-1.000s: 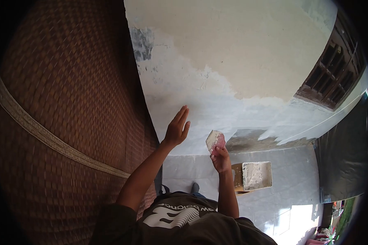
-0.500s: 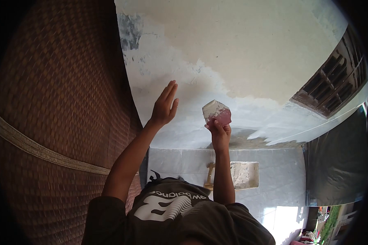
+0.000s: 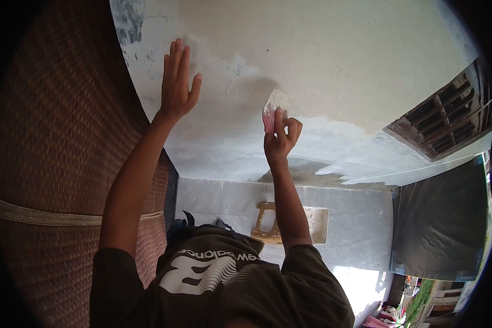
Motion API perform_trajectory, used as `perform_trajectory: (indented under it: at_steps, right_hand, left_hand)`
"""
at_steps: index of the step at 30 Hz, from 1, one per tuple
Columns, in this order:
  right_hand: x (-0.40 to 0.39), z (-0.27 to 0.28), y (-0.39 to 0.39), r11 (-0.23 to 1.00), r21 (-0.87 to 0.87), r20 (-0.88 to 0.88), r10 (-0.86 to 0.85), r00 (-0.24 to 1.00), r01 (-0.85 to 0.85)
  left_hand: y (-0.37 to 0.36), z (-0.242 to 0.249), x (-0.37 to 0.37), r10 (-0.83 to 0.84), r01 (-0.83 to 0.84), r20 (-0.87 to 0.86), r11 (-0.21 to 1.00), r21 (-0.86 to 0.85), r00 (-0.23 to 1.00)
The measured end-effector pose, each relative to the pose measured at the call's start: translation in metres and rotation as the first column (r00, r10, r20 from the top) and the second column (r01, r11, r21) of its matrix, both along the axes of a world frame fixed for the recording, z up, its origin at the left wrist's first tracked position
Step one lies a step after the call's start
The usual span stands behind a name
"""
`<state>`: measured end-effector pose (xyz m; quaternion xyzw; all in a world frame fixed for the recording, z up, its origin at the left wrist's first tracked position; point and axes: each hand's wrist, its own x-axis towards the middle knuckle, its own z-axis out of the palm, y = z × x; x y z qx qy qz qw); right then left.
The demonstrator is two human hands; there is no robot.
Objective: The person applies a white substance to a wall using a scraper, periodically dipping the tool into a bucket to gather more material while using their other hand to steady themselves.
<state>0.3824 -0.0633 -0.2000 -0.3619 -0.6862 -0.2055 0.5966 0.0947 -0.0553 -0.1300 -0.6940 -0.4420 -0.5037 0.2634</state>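
Observation:
My right hand grips a small pink putty scraper from below, its upper part coated in whitish putty. The scraper is raised close to the wall, near the border between whiter and cream-coloured areas. My left hand is held up in front of the same wall with fingers stretched and thumb apart, holding nothing. A dark grey patch shows on the wall beyond it, at the upper left.
A woven brown panel with a pale band runs along my left. On the grey tiled floor stand a yellowish stool and a tray of pale material, partly behind my right arm. A brown window grille and dark sheet are at right.
Both hands have moved up along the wall, the left one also further left. The scraper has turned in my right hand and come nearer the wall. The view has shifted.

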Motion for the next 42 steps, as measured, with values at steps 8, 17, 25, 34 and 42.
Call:
perform_trajectory:
  at_steps: [8, 17, 25, 34, 42]
  right_hand:
    - [0.002, -0.020, 0.046, 0.997, 0.069, 0.046, -0.034, 0.998, 0.031]
    - [-0.013, -0.050, 0.070, 0.987, 0.056, 0.118, -0.156, 0.981, 0.150]
    - [-0.028, -0.093, 0.036, 0.975, -0.123, 0.085, -0.178, 0.980, 0.187]
    - [-0.027, -0.034, 0.032, 0.968, 0.099, -0.015, -0.231, 0.973, 0.232]
    - [-0.030, -0.048, 0.070, 0.946, 0.127, 0.147, -0.317, 0.937, 0.300]
  left_hand:
    - [0.044, 0.024, -0.039, 0.055, -0.043, -0.176, 0.997, 0.071, 0.983]
    - [0.076, 0.011, -0.054, 0.153, -0.084, -0.234, 0.956, 0.279, 0.960]
    - [0.074, 0.011, -0.055, 0.167, -0.092, -0.261, 0.956, 0.277, 0.951]
    - [0.076, 0.011, -0.056, 0.180, -0.099, -0.271, 0.952, 0.289, 0.945]
    - [0.075, 0.013, -0.054, 0.218, -0.133, -0.271, 0.945, 0.300, 0.937]
